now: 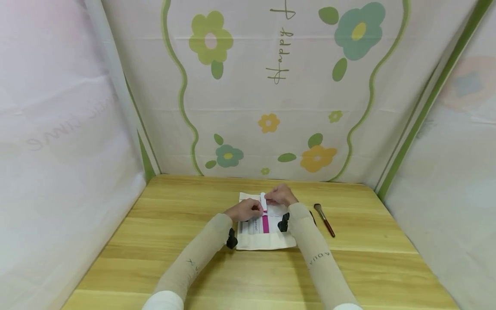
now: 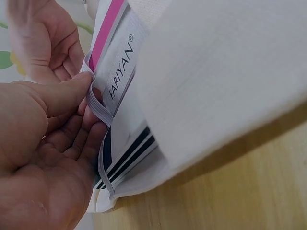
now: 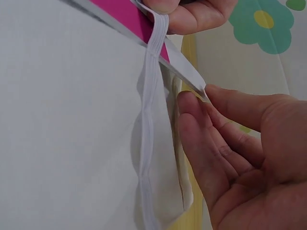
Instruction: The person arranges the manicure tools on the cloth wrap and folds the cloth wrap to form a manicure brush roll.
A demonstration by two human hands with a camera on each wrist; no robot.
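A cream fabric pouch (image 1: 267, 242) lies unfolded on the table, with a white elastic band (image 2: 99, 108) running across it. My left hand (image 1: 245, 210) pinches that band between thumb and fingers and lifts it off the fabric. Under the band runs a flat pink-and-white strip (image 1: 265, 224); its exact kind is unclear. At the strip's far white end, my right hand (image 1: 282, 196) pinches the tip between thumb and fingers. Beside the strip, a silvery packet (image 2: 117, 76) marked FABIYAN sits in the pouch, along with a dark-striped flat item (image 2: 127, 155).
A makeup brush (image 1: 324, 219) with a reddish-brown handle lies on the wooden table (image 1: 186, 241), right of the pouch. Flower-printed cloth (image 1: 248, 94) hangs behind the table's far edge, with more cloth walls on both sides.
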